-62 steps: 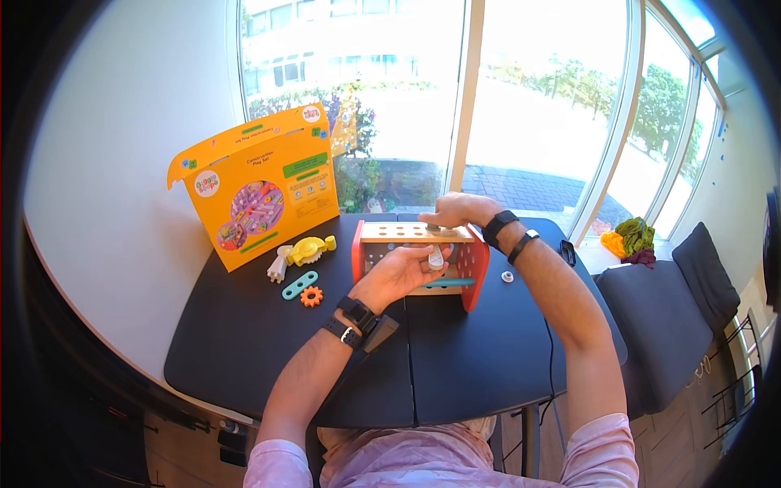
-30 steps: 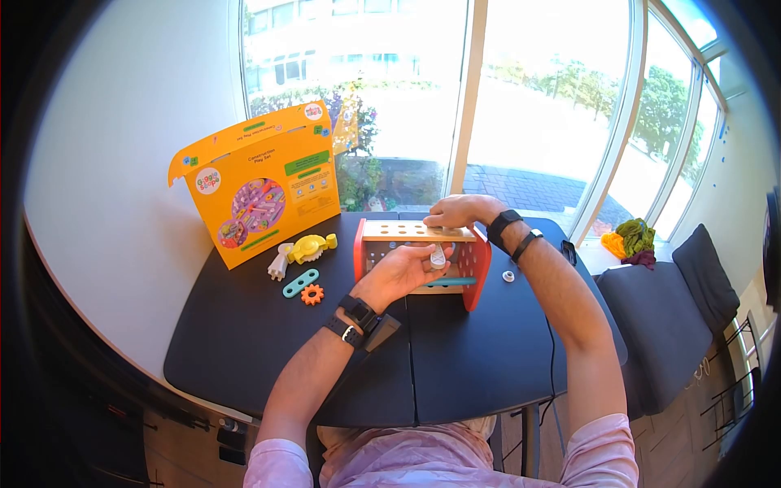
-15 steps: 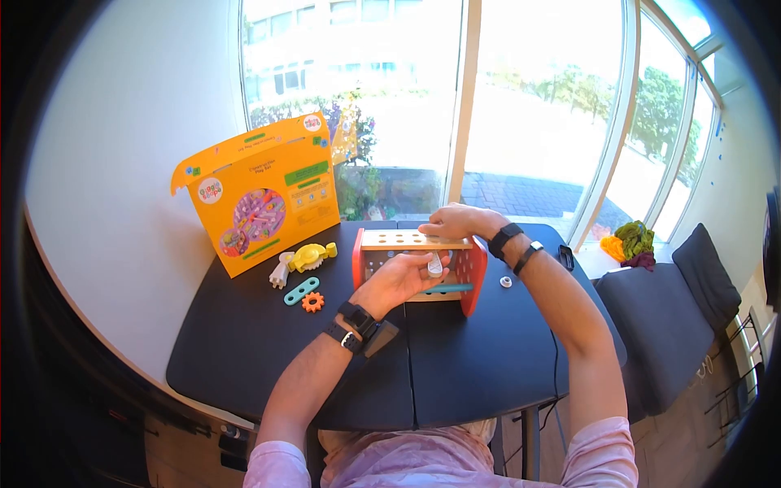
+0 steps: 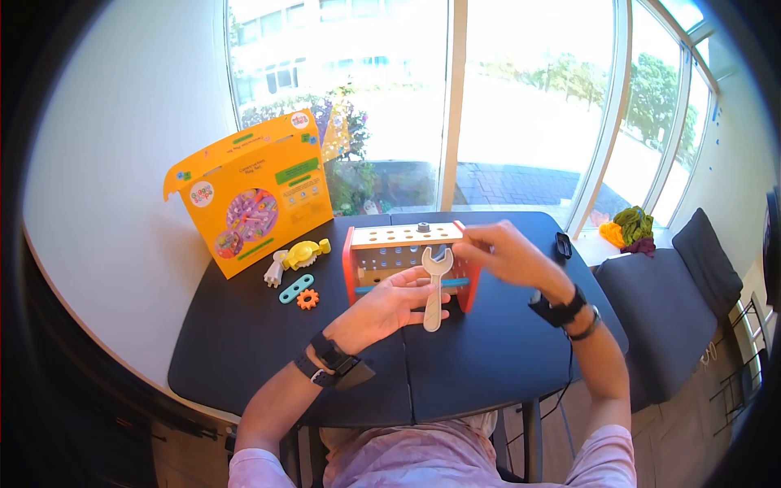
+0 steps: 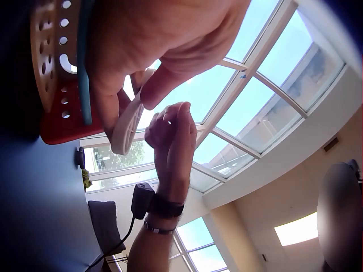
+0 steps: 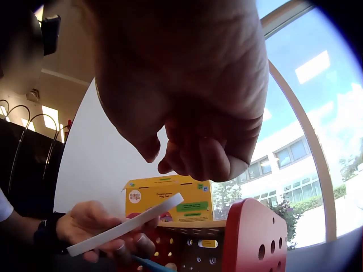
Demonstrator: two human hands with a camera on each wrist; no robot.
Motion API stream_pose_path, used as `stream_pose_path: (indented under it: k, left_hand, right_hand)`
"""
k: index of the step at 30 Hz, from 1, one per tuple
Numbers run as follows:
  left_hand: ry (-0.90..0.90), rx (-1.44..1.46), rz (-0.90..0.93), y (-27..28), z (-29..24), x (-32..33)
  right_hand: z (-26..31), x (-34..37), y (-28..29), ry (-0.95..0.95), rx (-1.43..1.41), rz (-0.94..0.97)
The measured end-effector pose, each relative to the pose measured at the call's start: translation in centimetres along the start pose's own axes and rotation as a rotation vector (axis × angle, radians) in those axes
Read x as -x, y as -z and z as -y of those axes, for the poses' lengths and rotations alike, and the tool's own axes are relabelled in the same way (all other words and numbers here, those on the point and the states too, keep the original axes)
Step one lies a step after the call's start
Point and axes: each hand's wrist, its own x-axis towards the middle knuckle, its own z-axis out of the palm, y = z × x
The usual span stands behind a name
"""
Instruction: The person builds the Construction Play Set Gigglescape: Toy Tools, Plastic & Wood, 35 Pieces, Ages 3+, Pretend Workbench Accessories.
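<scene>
My left hand [image 4: 376,313] holds a pale grey toy wrench [image 4: 437,285] between thumb and fingers, its forked end upward, in front of the toy workbench. This workbench [image 4: 378,236] has red ends, a pale wooden top with holes and a teal bar. A grey bolt head [image 4: 423,228] stands up from its top. Just right of the wrench is my right hand [image 4: 511,256], raised by the bench's red end. In the right wrist view its fingers [image 6: 212,158] are loosely curled, and nothing shows between them.
Left of the workbench lie a yellow toy saw [image 4: 303,254], a pale grey toy piece [image 4: 275,270], a teal strip [image 4: 296,289] and an orange gear [image 4: 307,299]. Behind them stands a yellow box [image 4: 260,183]. A small black object [image 4: 563,246] sits at the table's right edge.
My right hand has left the bench top and moved right and toward me, uncovering the bolt head. More of the wrench shows in my left hand. The small white piece at right is out of sight.
</scene>
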Motion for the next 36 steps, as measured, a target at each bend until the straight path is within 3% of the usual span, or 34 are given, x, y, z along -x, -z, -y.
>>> stream_pose_path:
  k: [3,6,10,18,30,36]
  left_hand:
    - [-0.084,-0.060,-0.025,-0.2,0.1,0.6]
    - [-0.291,-0.122,0.007,-1.1,0.5,0.6]
    - [-0.330,-0.177,0.061,-2.7,0.4,1.6]
    - [-0.360,-0.251,0.203,-3.0,-0.6,3.3]
    - [-0.196,-0.365,-0.038,-4.5,-0.9,3.9]
    - [-0.117,-0.401,-0.054,-3.4,-0.8,4.5]
  right_hand:
    - [1.4,4.4,-1.3,-0.096,-0.099,0.097]
    - [2.1,6.9,-4.3,-0.149,-0.573,0.140]
    - [3.1,8.1,-6.5,-0.182,-0.920,0.146]
    - [3.6,8.3,-4.7,-0.174,-0.985,0.209]
    - [2.7,8.6,-4.1,-0.239,-0.827,0.167]
    - [3.1,8.8,-3.1,-0.257,-0.774,0.120]
